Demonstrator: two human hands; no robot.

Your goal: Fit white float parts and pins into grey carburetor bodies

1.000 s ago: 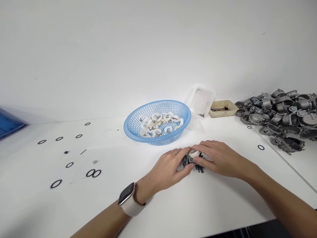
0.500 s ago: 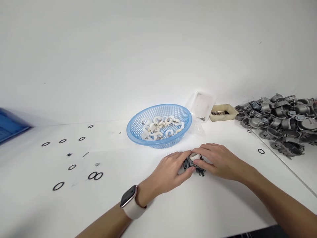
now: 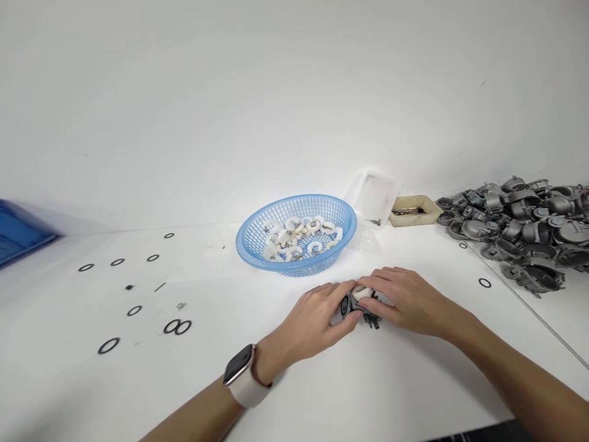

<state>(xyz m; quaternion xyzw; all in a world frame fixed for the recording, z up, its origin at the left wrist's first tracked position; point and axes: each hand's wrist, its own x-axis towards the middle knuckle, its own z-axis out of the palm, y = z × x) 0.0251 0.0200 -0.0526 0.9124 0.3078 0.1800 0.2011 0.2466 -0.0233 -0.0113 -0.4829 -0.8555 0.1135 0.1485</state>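
A grey metal part (image 3: 370, 319) rests on the white table (image 3: 368, 380), gripped from both sides. My left hand (image 3: 319, 316), with a watch on its wrist, closes its fingers round the part's left side. From the right, my right hand (image 3: 405, 301) grips the same part, its thumb against a white plastic ring (image 3: 362, 293) seated on top. The fingers hide much of the part. Behind the hands stands a blue basket (image 3: 297, 266) holding several white plastic rings with small metal bits.
Black rubber rings (image 3: 109, 345) lie scattered at the left, and one more (image 3: 485, 283) at the right. A pile of grey metal parts (image 3: 529, 230) fills the right side. At the back are a yellowish tray (image 3: 426, 217) and a white tray (image 3: 375, 195). A blue bin (image 3: 21, 233) stands far left.
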